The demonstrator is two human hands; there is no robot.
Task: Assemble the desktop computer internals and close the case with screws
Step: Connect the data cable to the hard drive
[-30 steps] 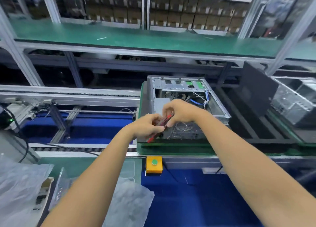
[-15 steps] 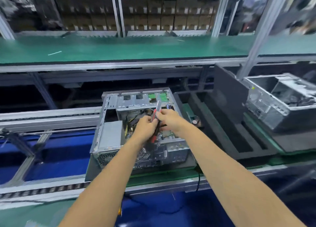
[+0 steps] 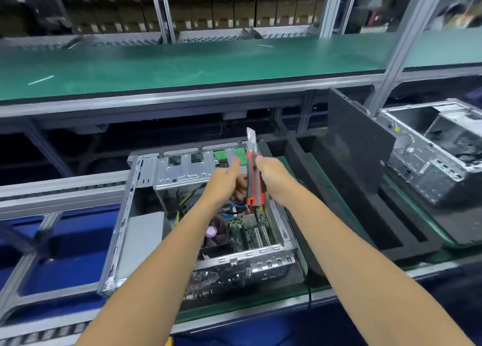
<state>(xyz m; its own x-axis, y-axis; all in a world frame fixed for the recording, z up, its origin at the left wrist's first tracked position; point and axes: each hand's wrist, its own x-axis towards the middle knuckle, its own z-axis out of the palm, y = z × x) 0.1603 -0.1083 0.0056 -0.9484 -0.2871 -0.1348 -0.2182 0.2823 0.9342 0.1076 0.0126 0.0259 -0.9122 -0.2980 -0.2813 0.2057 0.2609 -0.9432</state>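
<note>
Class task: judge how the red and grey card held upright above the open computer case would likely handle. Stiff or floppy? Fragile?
The red and grey card probably handles stiffly: it stands straight with no sag between the left hand and right hand. It seems light, since fingers alone steady it. Its metal bracket end looks thin, so likely bendable if knocked against the open case.

I see a conveyor line (image 3: 339, 292) carrying an open case (image 3: 146, 241) on a green pallet, black foam trays (image 3: 365, 215) beside it, and a second case (image 3: 433, 147) at right.
</note>
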